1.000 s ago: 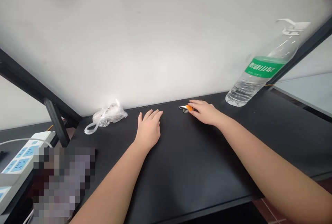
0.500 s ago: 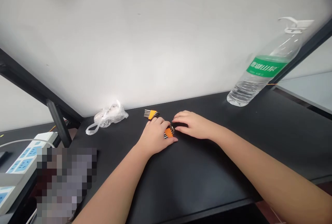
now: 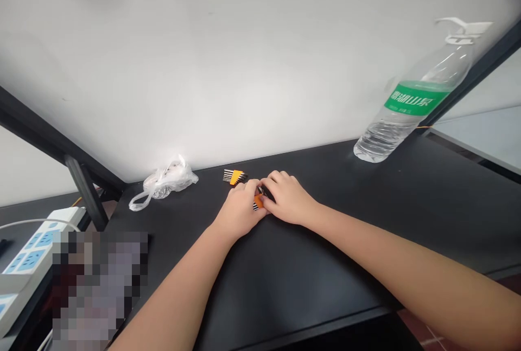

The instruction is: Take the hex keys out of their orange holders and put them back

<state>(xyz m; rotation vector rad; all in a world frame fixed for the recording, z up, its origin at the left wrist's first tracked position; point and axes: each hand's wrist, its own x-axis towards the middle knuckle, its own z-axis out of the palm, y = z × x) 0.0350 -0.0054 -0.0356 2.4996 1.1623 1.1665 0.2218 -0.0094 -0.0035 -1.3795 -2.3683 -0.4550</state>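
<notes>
An orange holder with a row of metal screwdriver bits (image 3: 258,201) sits between my two hands, mostly covered by fingers. My left hand (image 3: 238,209) is wrapped round it from the left. From the right, my right hand (image 3: 288,198) reaches over the same holder, with thumb and fingers closed at its edge. A second orange bit holder (image 3: 235,177) lies flat on the black table (image 3: 280,280), just beyond my left fingertips and touched by neither hand.
A crumpled clear plastic bag (image 3: 171,179) lies at the back left by the wall. A large water bottle (image 3: 407,107) with a green label stands at the back right. On the left are a white power strip (image 3: 35,250) and a dark metal frame (image 3: 87,193).
My right hand has moved left and closed on the bit holder in my left hand. The view has shifted slightly. The second holder stays on the table.
</notes>
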